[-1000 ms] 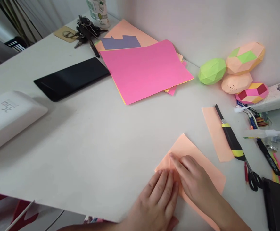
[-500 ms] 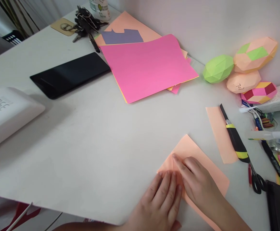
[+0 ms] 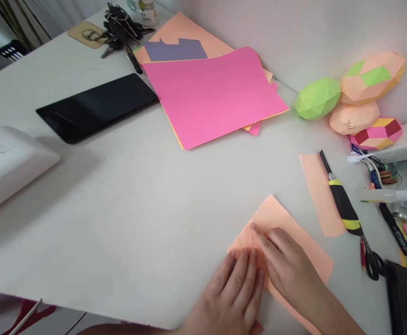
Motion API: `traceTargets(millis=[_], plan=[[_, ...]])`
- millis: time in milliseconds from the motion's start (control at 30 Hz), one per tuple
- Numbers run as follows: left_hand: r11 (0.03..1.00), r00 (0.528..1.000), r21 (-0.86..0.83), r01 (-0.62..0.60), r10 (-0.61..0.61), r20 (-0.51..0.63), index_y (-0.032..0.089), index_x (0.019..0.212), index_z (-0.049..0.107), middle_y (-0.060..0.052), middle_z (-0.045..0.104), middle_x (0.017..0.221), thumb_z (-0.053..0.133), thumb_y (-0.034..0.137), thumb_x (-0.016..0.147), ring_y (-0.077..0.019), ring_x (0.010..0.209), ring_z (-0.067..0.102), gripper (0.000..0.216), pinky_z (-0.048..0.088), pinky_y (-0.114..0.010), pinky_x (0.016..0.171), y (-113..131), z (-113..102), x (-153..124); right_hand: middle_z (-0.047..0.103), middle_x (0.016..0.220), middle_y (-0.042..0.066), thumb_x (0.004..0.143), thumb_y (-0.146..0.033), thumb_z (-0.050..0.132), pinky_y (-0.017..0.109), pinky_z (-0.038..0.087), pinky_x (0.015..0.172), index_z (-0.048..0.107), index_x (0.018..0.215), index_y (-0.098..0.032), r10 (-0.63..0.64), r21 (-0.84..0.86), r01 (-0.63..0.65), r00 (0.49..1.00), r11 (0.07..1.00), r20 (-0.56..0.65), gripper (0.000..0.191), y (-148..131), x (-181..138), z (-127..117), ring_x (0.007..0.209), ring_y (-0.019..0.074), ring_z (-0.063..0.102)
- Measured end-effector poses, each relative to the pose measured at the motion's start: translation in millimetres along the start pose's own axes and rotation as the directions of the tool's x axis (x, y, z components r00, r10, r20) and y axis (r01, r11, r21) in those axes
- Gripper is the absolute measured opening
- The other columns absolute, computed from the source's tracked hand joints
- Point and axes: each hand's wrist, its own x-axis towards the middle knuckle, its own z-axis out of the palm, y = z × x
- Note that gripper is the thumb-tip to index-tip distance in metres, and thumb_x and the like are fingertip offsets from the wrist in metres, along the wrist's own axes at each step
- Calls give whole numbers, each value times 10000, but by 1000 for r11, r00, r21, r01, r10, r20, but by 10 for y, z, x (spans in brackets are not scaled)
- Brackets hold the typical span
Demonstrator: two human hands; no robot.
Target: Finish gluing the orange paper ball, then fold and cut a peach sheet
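A peach paper sheet (image 3: 276,216) lies near the table's front edge, partly folded. My left hand (image 3: 233,293) lies flat on its near left corner, fingers together and stretched out. My right hand (image 3: 287,267) presses on the sheet just to the right, its index finger pointing along a fold toward the upper left. The two hands touch each other. Neither holds anything; both press the paper down.
A peach paper strip (image 3: 317,190) lies beside a black-and-yellow utility knife (image 3: 341,197); scissors (image 3: 373,260) and pens sit further right. A pink sheet stack (image 3: 213,95), black phone (image 3: 97,104), keys (image 3: 119,30), white device (image 3: 8,163) and folded paper solids (image 3: 353,100) lie on the white table (image 3: 137,218).
The hands stay pressed on the peach sheet in nearly the same pose. The camera view has shifted slightly, so the objects sit a little differently in the picture.
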Motion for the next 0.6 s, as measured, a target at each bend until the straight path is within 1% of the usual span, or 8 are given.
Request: traceTargets(millis=[100, 233, 367, 600], plan=[[1000, 1000, 12, -1, 1, 4, 74, 1303, 516, -174, 541, 1340, 389, 469, 898, -336, 1230, 456, 580, 230, -511, 1071, 4, 1, 0, 500, 748, 44, 889, -11, 365, 295, 522, 541, 321, 1436, -125, 3, -12, -3, 1000, 1000, 7, 561, 1, 2, 6, 652, 165, 526], [1000, 1000, 23, -10, 10, 22, 73, 1309, 505, -180, 528, 1350, 390, 479, 893, -341, 1227, 455, 593, 237, -518, 1060, 15, 6, -3, 493, 733, 37, 886, -5, 362, 294, 516, 546, 312, 1440, -130, 4, -13, -4, 1000, 1000, 1, 570, -1, -3, 9, 640, 162, 515], [1000, 1000, 17, 4, -4, 29, 85, 1307, 509, -166, 528, 1355, 379, 480, 903, -335, 1241, 445, 580, 246, -504, 1065, 22, 0, -1, 503, 753, 45, 886, -13, 376, 289, 507, 554, 296, 1453, -131, 3, -14, -3, 1000, 1000, 4, 584, -9, 6, 0, 665, 170, 529], [1000, 1000, -9, 28, -28, 8, 109, 1254, 558, -131, 587, 1301, 374, 464, 918, -322, 1223, 467, 522, 269, -496, 1049, 15, -27, 13, 501, 745, 41, 882, -4, 370, 279, 491, 539, 295, 1453, -128, -2, -19, 2, 1000, 1000, -6, 589, -16, 16, -13, 652, 167, 522]])
